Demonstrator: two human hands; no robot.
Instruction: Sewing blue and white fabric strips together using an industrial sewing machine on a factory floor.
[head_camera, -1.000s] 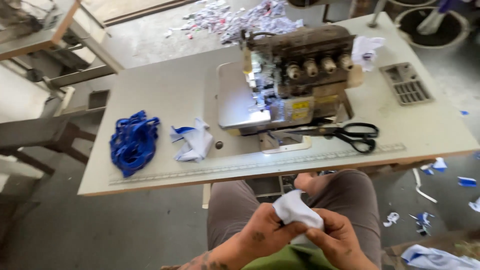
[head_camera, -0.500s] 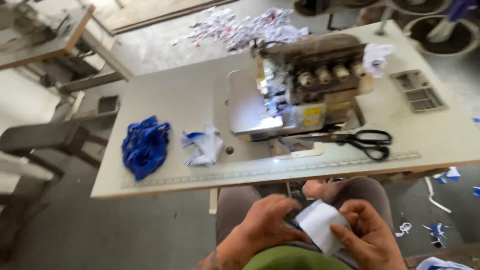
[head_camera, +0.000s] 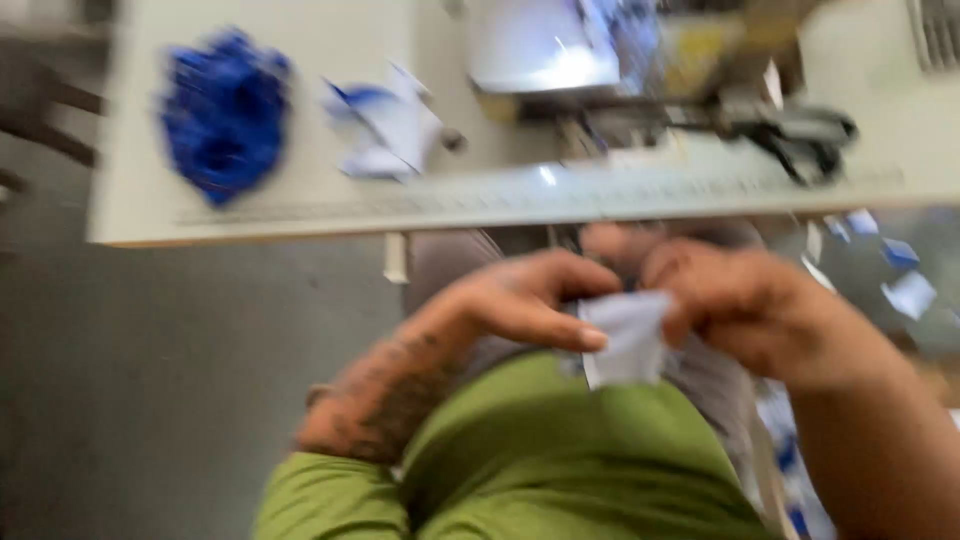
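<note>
On the table (head_camera: 150, 215) I see a blue fabric bundle (head_camera: 222, 115) near the left edge, with a white-and-blue scrap (head_camera: 390, 125) just right of it and black scissors (head_camera: 805, 135) toward the right edge. Below the table's front edge, over my lap, my left hand (head_camera: 520, 300) and right hand (head_camera: 740, 305) both pinch a small white cloth piece (head_camera: 625, 340) between them.

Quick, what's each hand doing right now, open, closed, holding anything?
Left hand: closed, pinching the small white fabric piece over the lap.
Right hand: closed on the same white fabric piece from the other side.
</note>
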